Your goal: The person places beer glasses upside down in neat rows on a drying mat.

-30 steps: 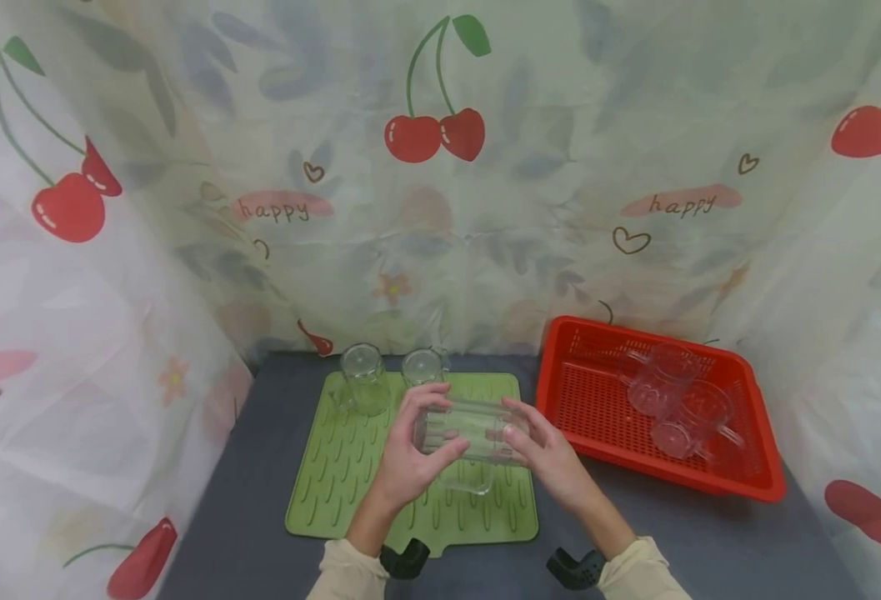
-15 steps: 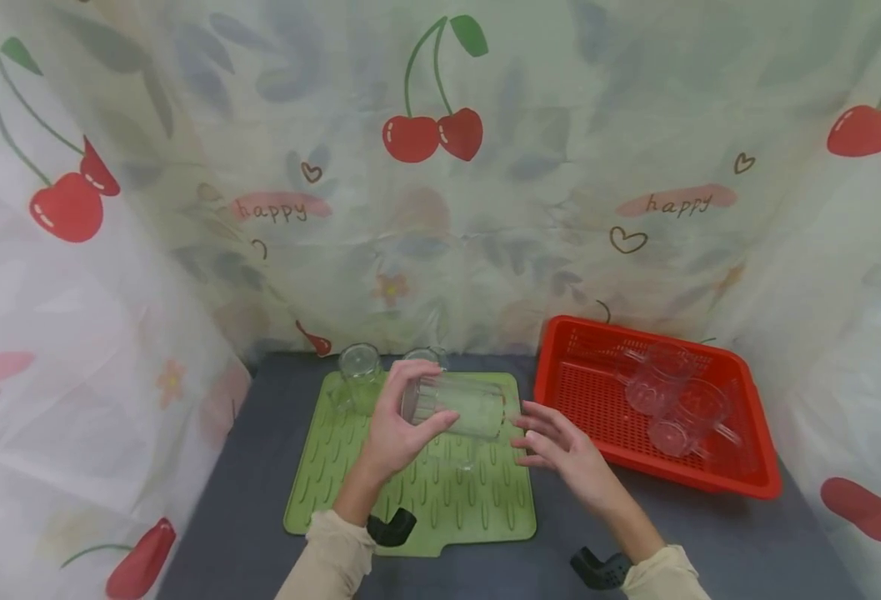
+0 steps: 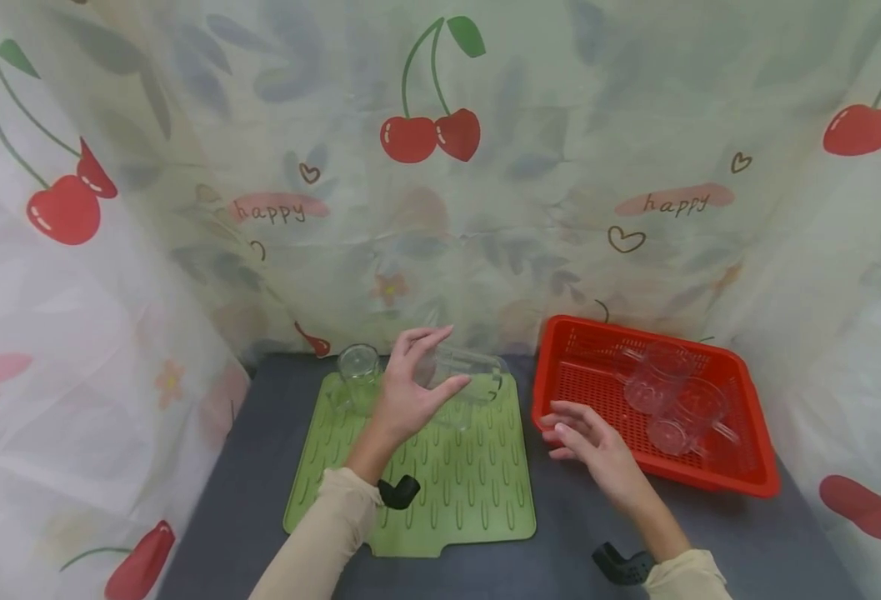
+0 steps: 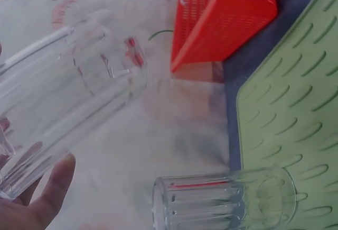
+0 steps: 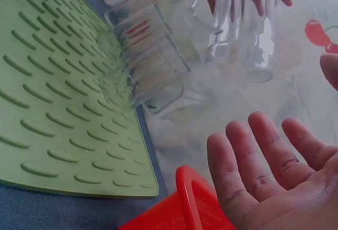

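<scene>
My left hand (image 3: 402, 396) grips a clear glass mug (image 3: 473, 379) lying sideways in the air over the back of the green drying mat (image 3: 455, 500). In the left wrist view the thumb and fingers curl round one end of this mug (image 4: 68, 87), and its other end points away from the palm. Upside down at the mat's back left stands another glass mug (image 3: 360, 371); a second one beside it is mostly hidden behind my left hand, though both standing mugs (image 5: 158, 63) show in the right wrist view. My right hand (image 3: 598, 454) holds nothing, fingers loosely extended, by the basket's near left corner.
A red plastic basket (image 3: 710, 479) sits on the right of the dark grey table (image 3: 215, 500), with two clear mugs (image 3: 680, 417) lying in it. A curtain (image 3: 530, 275) printed with cherries encloses the table at the back and sides.
The right hand has let go of the mug and drawn away to the right. With the mug in its grip, the left hand has moved toward the back of the mat.
</scene>
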Tool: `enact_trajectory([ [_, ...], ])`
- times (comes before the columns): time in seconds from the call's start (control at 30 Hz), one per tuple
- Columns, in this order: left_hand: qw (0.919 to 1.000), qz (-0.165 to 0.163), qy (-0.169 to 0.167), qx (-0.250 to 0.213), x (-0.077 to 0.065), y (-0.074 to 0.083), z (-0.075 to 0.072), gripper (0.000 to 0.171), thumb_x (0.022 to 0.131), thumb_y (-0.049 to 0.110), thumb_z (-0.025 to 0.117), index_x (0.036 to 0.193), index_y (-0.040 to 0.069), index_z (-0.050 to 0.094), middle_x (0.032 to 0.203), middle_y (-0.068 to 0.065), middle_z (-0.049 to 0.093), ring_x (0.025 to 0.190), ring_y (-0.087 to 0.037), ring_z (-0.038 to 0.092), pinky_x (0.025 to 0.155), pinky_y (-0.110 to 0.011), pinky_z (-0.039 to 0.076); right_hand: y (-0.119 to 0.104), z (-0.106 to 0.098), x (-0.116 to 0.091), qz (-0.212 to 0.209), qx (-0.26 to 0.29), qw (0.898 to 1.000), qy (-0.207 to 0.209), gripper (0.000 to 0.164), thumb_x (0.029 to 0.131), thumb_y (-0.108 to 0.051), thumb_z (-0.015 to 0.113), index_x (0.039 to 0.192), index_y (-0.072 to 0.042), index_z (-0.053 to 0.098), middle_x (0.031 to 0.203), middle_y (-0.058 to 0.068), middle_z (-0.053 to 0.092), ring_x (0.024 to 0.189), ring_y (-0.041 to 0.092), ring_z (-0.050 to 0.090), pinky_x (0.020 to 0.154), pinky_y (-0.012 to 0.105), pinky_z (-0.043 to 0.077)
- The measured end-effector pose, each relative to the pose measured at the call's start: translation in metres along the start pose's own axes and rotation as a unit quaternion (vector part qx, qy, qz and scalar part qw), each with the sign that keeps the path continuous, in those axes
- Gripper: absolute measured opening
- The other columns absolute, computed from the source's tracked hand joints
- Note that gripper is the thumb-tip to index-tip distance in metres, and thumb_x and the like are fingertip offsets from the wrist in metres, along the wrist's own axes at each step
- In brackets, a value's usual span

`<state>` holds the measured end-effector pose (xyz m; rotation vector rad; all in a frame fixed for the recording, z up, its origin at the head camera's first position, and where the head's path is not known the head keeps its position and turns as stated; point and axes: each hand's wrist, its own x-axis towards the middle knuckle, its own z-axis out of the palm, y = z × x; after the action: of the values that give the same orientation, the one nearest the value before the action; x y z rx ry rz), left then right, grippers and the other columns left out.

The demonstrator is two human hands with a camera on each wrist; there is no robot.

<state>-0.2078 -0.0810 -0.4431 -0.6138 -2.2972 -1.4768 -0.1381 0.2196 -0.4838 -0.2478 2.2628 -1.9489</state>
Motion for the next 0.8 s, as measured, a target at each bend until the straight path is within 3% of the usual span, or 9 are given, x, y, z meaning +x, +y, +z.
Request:
enact_trajectory([
  [0.23, 0.9977, 0.013, -0.001, 0.066, 0.012, -0.008, 0.018, 0.074, 0.086, 0.039, 0.082, 0.151, 0.042, 0.046, 0.150, 0.001, 0.045, 0.135, -0.024, 0.052, 0.106, -0.051, 0.052, 0.001, -0.006, -0.001, 0.001, -0.012, 1.000, 0.018, 0.046, 0.106, -0.027, 0.057, 0.146, -0.007, 0.046, 0.134, 0.022, 0.063, 0.113, 0.023, 0.070, 0.089, 0.028, 0.062],
  [0.47, 0.9889, 0.024, -0.016, 0.146, 0.030, -0.017, 0.033, 0.068, 0.084, 0.045, 0.082, 0.146, 0.041, 0.053, 0.149, 0.001, 0.049, 0.134, -0.025, 0.054, 0.101, -0.049, 0.055, 0.001, -0.006, -0.002, 0.004, -0.011, 1.000, 0.023, 0.047, 0.106, -0.028, 0.057, 0.146, -0.008, 0.047, 0.135, 0.027, 0.061, 0.115, 0.025, 0.070, 0.089, 0.028, 0.062],
  [0.67, 0.9823, 0.001, -0.072, 0.173, 0.041, -0.022, 0.046, 0.065, 0.084, 0.047, 0.082, 0.143, 0.039, 0.056, 0.147, 0.003, 0.050, 0.134, -0.022, 0.054, 0.103, -0.047, 0.054, 0.005, -0.009, -0.003, 0.001, -0.006, 1.000, 0.025, 0.045, 0.106, -0.026, 0.056, 0.145, -0.006, 0.047, 0.130, 0.022, 0.064, 0.112, 0.019, 0.070, 0.088, 0.027, 0.062],
  [0.8, 0.9724, -0.003, -0.110, 0.206, 0.044, -0.027, 0.056, 0.067, 0.083, 0.045, 0.084, 0.143, 0.038, 0.057, 0.147, 0.001, 0.051, 0.133, -0.025, 0.055, 0.102, -0.048, 0.055, 0.006, -0.010, -0.003, -0.004, -0.006, 1.000, 0.023, 0.045, 0.106, -0.027, 0.056, 0.145, -0.006, 0.047, 0.130, 0.023, 0.065, 0.109, 0.013, 0.071, 0.089, 0.029, 0.062],
])
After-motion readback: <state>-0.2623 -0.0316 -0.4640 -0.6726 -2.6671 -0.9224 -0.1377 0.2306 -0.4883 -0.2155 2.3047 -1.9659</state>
